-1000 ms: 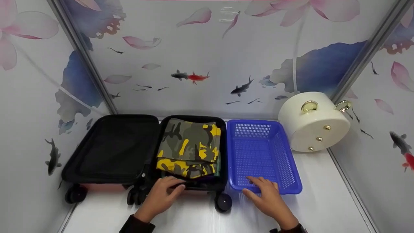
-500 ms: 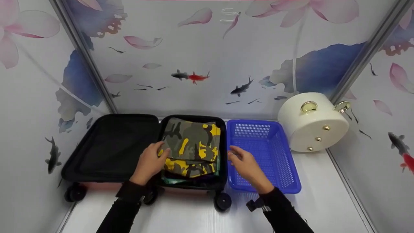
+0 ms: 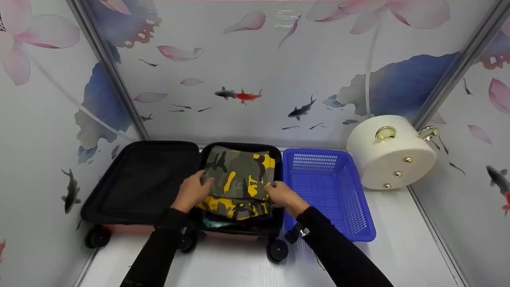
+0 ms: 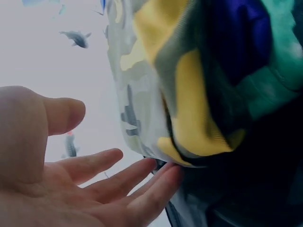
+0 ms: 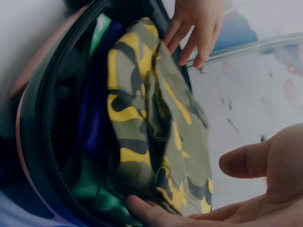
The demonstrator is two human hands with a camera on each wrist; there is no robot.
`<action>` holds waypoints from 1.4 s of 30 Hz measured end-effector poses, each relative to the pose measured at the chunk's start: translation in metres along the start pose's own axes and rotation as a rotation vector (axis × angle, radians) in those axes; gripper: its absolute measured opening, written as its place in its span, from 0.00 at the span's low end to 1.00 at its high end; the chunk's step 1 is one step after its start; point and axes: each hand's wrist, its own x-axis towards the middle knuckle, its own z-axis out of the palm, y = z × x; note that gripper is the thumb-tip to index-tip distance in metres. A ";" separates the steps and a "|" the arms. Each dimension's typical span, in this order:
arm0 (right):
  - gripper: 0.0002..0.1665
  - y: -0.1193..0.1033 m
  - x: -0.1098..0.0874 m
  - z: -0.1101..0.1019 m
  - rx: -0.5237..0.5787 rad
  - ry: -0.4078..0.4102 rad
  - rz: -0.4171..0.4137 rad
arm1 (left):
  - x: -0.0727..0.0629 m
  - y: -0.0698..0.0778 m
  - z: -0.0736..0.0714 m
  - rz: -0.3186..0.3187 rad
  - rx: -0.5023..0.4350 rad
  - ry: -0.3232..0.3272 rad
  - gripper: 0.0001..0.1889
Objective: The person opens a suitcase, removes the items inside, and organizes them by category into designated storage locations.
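Observation:
A folded camouflage garment (image 3: 239,175) in grey, black and yellow lies on top inside the right half of an open black-lined suitcase (image 3: 147,183). Under it, purple cloth (image 4: 239,40) and green cloth (image 4: 272,90) show in the wrist views. At the garment's left edge is my left hand (image 3: 192,193), its fingers extended and thumb apart, fingertips close to or touching the fold. My right hand (image 3: 286,198) is at the right edge, thumb spread away and fingers reaching down beside the stack. Some right fingertips are hidden behind the cloth.
A blue perforated basket (image 3: 314,191) stands directly right of the suitcase. Beyond it, a white round case (image 3: 392,155) with gold handles leans in the corner. Black wheels (image 3: 277,250) stick out at the suitcase's front. Printed wall panels (image 3: 247,71) enclose the surface.
Both hands have moved from the front edges of the suitcase and basket up to the garment's two sides. The right hand has come left from over the basket.

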 end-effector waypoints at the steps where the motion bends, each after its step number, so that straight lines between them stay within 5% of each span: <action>1: 0.42 0.000 0.002 0.000 -0.015 -0.011 0.002 | 0.000 -0.001 0.000 0.000 0.005 0.001 0.34; 8: 0.39 -0.004 0.012 -0.003 0.009 -0.019 0.006 | 0.007 -0.001 0.003 0.024 0.057 -0.023 0.34; 12: 0.36 -0.002 0.017 -0.005 0.078 -0.013 0.021 | 0.023 -0.015 0.015 0.048 0.144 -0.013 0.34; 18: 0.15 -0.004 0.024 -0.012 0.179 -0.043 0.020 | 0.057 -0.046 0.040 0.059 0.198 -0.009 0.35; 20: 0.13 -0.006 0.025 -0.014 0.207 -0.057 0.016 | 0.056 -0.040 0.038 0.040 0.165 -0.018 0.34; 25: 0.19 -0.010 0.028 -0.014 0.253 -0.072 0.013 | 0.030 0.001 0.013 -0.008 0.048 -0.047 0.30; 32: 0.44 -0.006 0.036 -0.009 0.284 -0.007 -0.009 | 0.022 0.014 0.004 -0.056 -0.002 0.025 0.26; 42: 0.29 -0.005 0.038 -0.014 0.254 0.022 -0.027 | 0.017 0.026 0.001 0.080 -0.051 0.102 0.17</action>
